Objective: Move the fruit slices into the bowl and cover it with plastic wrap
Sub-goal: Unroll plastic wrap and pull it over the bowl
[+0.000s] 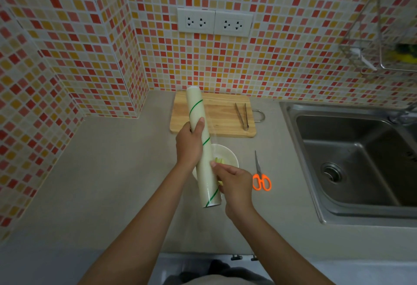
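Observation:
A long roll of plastic wrap (pixel 199 126) with green spiral lines is held lengthwise above the counter. My left hand (pixel 189 145) grips it around the middle. My right hand (pixel 234 183) pinches the film's edge at the roll's near part, and a thin clear sheet shows to the right of the roll. Under the roll sits a white bowl (pixel 228 155) holding pale green fruit slices (pixel 220 160), partly hidden by the roll and my right hand.
A wooden cutting board (pixel 221 113) with metal tongs (pixel 242 115) lies behind the bowl. Orange-handled scissors (pixel 260 175) lie right of the bowl. A steel sink (pixel 352 156) fills the right side. A tiled wall with sockets (pixel 214 22) stands behind.

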{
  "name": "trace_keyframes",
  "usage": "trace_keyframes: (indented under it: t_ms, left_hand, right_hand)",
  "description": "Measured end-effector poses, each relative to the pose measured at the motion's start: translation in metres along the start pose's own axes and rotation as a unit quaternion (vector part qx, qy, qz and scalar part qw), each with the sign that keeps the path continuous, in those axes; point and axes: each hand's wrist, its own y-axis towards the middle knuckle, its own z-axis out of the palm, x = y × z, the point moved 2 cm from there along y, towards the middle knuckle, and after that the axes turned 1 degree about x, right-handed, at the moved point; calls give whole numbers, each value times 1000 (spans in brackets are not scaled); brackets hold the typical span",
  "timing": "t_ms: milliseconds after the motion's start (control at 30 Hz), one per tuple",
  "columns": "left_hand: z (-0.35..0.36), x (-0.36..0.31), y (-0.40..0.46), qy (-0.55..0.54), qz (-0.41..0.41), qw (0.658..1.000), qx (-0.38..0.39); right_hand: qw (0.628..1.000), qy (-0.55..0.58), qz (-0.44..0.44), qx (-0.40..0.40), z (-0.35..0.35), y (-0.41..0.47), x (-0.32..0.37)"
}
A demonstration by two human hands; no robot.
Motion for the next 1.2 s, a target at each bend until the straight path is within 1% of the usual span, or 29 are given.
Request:
trace_keyframes:
  t_ms: [433,667,767,833,933,1000,1100,1167,1200]
  left_hand:
    - [2,6,-2,16,-13,1000,-6]
    - [4,7,-3,24,-18,999,-10]
    - [4,6,-4,28,-15,999,-9]
    - [3,5,-4,27,-13,1000,-7]
    - [3,5,-6,20,-7,1000,-1]
    - [5,5,-9,17,-4,1000,6]
    - [8,4,-11,18,5,1000,11]
    - [7,6,-10,12,8,1000,12]
    - [6,7,-10,8,10,1000,15]
  right_hand:
    - [998,-59,-27,-17,-2,5,-2]
    - [992,-103,-62,-28,-3,11,-10]
    - [993,-96,-63,-33,-3,10,-11]
    - [995,-77,-42,-40,-3,9,-10]
    - [998,-39,40,-37,-1,12,-4]
    - [997,-41,58,-31,1,15,-1]
    - [998,-60,11,-32,2,18,1]
    - [992,-113,-35,-36,1,19,0]
    - [985,-158,-65,-35,0,21,1]
